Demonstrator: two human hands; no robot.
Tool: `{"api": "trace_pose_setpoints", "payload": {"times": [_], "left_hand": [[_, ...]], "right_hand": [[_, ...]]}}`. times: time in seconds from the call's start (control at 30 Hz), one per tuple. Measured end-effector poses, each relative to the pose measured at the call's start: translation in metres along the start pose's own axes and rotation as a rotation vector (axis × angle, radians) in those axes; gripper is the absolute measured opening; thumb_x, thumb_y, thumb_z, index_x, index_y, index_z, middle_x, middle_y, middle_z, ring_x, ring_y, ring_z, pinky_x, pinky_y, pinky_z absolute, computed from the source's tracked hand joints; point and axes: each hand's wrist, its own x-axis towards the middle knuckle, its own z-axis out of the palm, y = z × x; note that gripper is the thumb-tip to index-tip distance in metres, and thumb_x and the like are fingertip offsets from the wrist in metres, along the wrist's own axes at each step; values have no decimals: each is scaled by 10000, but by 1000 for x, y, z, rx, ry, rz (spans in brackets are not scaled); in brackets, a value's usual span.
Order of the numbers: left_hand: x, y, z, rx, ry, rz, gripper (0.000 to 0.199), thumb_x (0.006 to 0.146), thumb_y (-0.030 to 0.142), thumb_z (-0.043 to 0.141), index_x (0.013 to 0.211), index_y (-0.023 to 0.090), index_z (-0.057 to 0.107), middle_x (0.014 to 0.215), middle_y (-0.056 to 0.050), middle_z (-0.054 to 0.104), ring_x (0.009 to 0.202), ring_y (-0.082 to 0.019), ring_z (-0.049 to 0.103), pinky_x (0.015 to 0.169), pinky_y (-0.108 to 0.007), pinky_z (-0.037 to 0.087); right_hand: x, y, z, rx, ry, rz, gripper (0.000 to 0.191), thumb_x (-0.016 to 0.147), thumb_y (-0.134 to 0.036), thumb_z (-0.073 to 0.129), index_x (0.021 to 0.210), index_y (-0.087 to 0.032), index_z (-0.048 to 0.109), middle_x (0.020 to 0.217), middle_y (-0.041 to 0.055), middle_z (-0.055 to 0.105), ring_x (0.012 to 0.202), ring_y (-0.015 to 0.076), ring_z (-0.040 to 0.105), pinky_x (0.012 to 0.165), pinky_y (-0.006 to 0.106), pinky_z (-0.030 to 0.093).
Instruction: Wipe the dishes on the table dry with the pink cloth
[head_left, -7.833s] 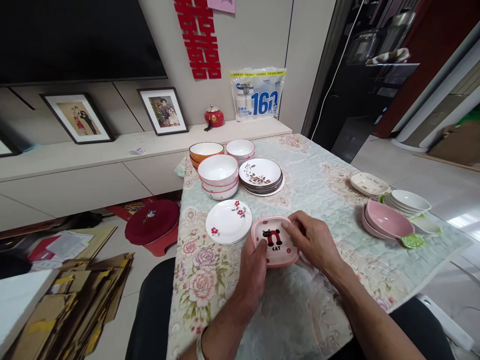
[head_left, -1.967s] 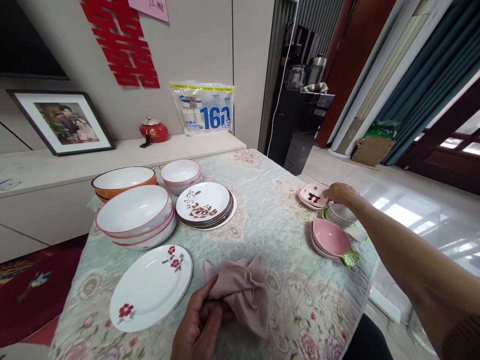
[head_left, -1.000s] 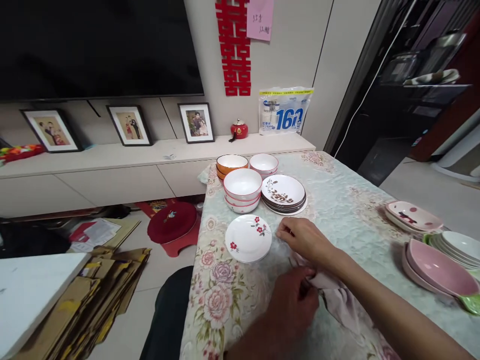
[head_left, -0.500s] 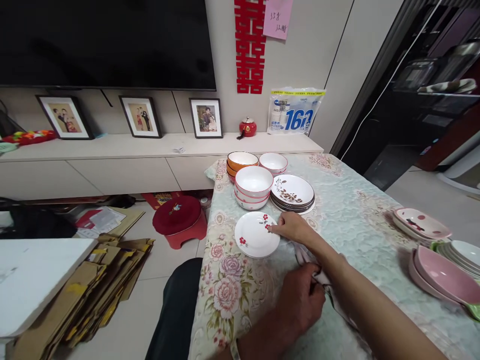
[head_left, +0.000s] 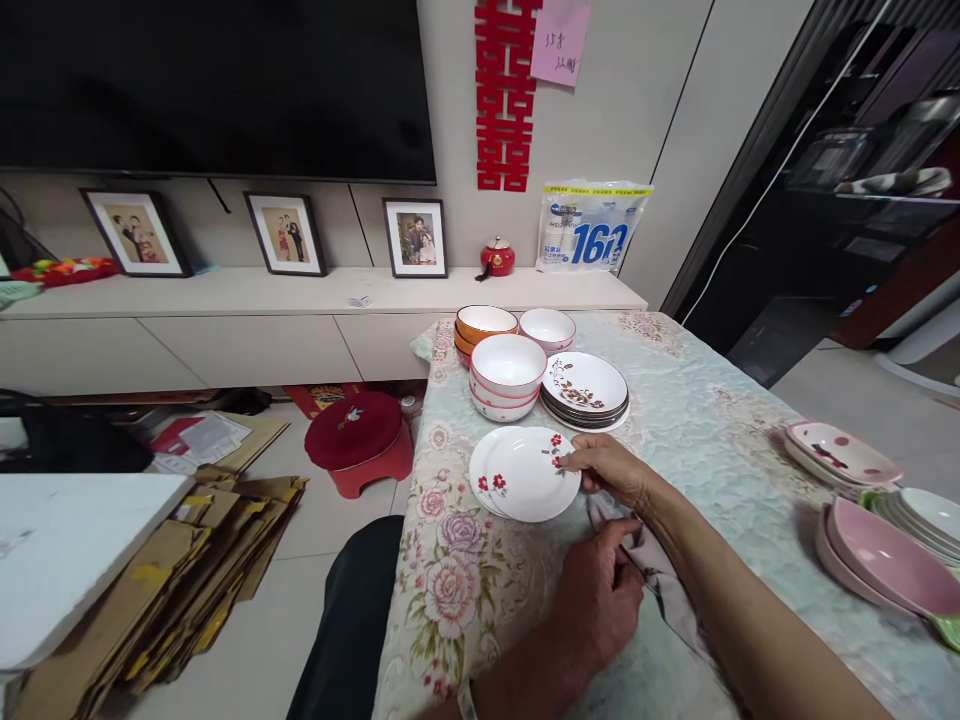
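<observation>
My right hand (head_left: 616, 470) pinches the right rim of a white plate (head_left: 534, 480) with red flowers. This plate overlaps another white plate (head_left: 478, 482), whose left edge shows beneath it. Closer to me, my left hand (head_left: 600, 595) is closed on a greyish-pink cloth (head_left: 664, 585), which runs under my right forearm. Just beyond the plates stand stacked white bowls (head_left: 510, 365) with pink rims, and beside them a stack of brown-patterned plates (head_left: 586, 385).
Orange bowls (head_left: 484, 322) and another white bowl (head_left: 547, 327) stand at the table's far end. Pink dishes (head_left: 892, 555), small plates (head_left: 926, 515) and spotted dishes (head_left: 844, 450) lie at the right. A red stool (head_left: 358, 440) and flattened cardboard (head_left: 202, 590) are left of the table.
My right hand has moved right, drawing the upper plate with it, so the plate beneath now shows at the left. My left hand has barely shifted.
</observation>
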Motion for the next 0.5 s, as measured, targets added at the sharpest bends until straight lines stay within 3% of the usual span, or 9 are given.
{"api": "trace_pose_setpoints", "payload": {"times": [0.2,0.3,0.37,0.47,0.5], "left_hand": [[3,0,-1,-41,-3,-36,486,730,88,523,1190,172,656,685,-3,568,567,-127,510,523,-242,408],[5,0,-2,-168,-21,-134,446,760,206,575,1204,186,619,711,9,574,517,-109,513,436,-206,395],[6,1,-4,-246,64,-212,314,794,370,588,1005,146,649,672,5,585,439,-97,487,371,-200,352],[8,9,-7,-482,170,-185,460,828,554,525,672,131,616,501,4,523,376,-84,428,350,-194,286],[8,13,-9,-627,182,-179,443,808,554,563,701,130,635,530,-7,564,408,-94,464,373,-198,325]], "right_hand": [[-22,-2,-15,224,78,-125,314,562,-239,777,531,-168,473,483,-69,476,424,41,346,416,202,224],[-45,-6,-31,337,144,-176,258,556,-231,797,578,-159,550,540,-47,545,456,56,395,442,206,294],[-61,-5,-42,384,165,-187,242,543,-230,809,596,-157,584,555,-33,575,471,71,438,468,213,345],[-80,6,-55,420,165,-179,221,539,-229,808,631,-153,621,584,-15,618,501,95,506,512,225,400],[-84,11,-58,418,163,-175,218,542,-233,804,632,-153,622,581,-14,619,499,96,509,509,222,397]]}}
